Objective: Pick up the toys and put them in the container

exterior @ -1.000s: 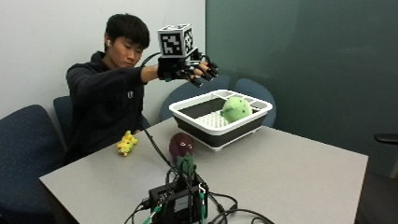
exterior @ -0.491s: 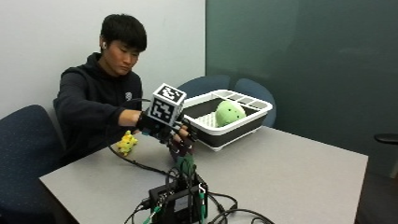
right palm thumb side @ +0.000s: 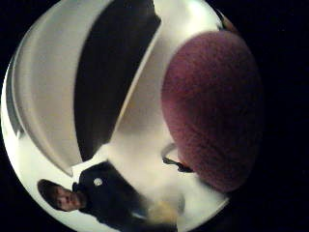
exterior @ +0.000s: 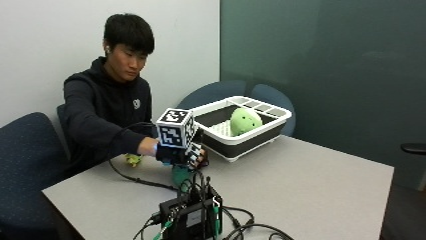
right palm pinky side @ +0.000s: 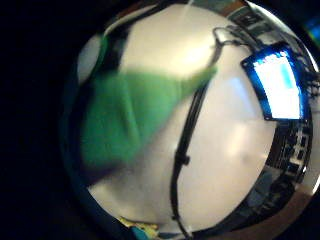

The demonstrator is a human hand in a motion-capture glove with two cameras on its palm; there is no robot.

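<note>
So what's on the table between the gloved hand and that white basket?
Nothing: in the outside view, bare table separates the gloved hand from the basket.

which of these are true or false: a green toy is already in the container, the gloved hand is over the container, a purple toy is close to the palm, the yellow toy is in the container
A green toy is already in the container: true.
The gloved right hand is over the container: false, it is down at the table, in front of the container.
A purple toy is close to the palm: true, it fills much of the thumb side palm view.
The yellow toy is in the container: false, it lies on the table near the person.
</note>
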